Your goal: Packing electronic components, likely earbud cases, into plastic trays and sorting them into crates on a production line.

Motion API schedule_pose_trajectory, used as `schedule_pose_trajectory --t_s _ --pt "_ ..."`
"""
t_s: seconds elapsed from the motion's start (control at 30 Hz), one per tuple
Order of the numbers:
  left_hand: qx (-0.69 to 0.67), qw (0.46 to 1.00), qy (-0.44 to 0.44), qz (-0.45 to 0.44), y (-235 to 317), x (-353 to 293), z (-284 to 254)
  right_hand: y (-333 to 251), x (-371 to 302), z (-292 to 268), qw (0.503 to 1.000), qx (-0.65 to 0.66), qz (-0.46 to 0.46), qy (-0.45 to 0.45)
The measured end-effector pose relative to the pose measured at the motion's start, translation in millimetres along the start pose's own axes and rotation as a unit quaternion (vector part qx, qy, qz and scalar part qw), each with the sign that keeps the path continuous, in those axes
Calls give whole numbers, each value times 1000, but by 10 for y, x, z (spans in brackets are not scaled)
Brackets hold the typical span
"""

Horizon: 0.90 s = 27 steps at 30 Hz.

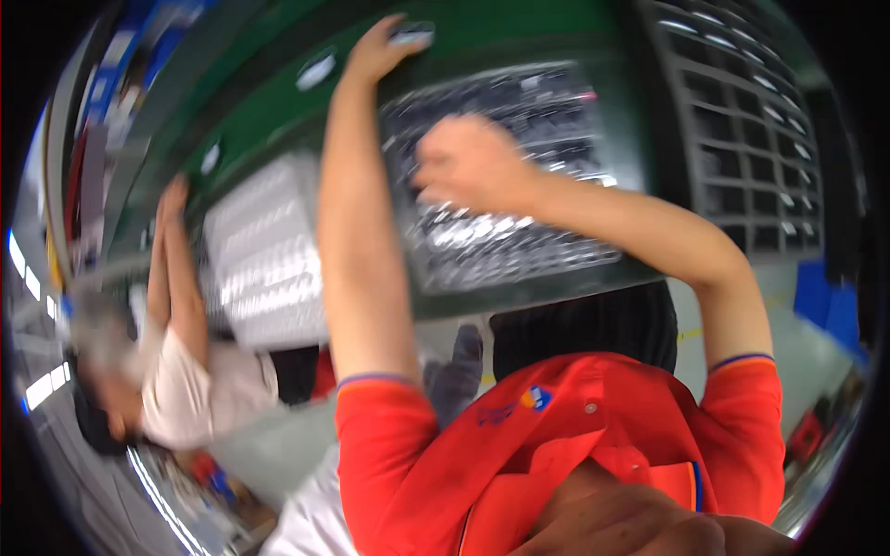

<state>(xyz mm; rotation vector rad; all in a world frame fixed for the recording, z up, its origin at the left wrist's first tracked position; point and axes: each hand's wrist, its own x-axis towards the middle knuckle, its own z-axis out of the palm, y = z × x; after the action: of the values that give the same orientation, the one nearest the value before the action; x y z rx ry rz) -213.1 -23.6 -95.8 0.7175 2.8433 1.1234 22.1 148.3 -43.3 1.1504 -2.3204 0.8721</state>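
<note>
Small dark device [411, 35] lies at the far edge of the green tabletop [269, 120], under the fingertips of the person's left hand [378, 51]. That hand is stretched far forward on a straight bare arm; its grip looks spread over the device, but blur hides whether the fingers actually clasp it. The right hand [468, 165] is curled into a loose fist over a shiny black tray [519, 232] filled with rows of small glinting parts; whether it pinches a part cannot be told. The tray sits in the middle of the tabletop, close to the near edge. Just left of it lies a pale white tray [264, 250] with ribbed rows. On the right stands a dark grid rack [742, 139] of many square cells. Both arms come out of an orange short-sleeved shirt [556, 445]. At the left, a co-worker in a light shirt [199, 389] reaches 1 arm [171, 259] up to the same tabletop near the white tray.
</note>
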Motion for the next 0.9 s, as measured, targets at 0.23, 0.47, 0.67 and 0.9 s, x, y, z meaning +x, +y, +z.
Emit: schedule_pose_trajectory --t_s 0.23,0.47,0.67,0.9 --pt "221 972 -48 -60 -92 -248 -244 -65 -147 -457 998 8 9 66" --pt "213 972 -48 -89 -221 -305 -614 1260 -1843 -3391 845 -337 411 55" --pt "236 952 137 140 1499 -93 71 1780 -2654 -3798 836 -245 480 -108" --pt "108 956 35 269 3469 486 1882 1828 -2519 -3795 781 -298 517 -186"
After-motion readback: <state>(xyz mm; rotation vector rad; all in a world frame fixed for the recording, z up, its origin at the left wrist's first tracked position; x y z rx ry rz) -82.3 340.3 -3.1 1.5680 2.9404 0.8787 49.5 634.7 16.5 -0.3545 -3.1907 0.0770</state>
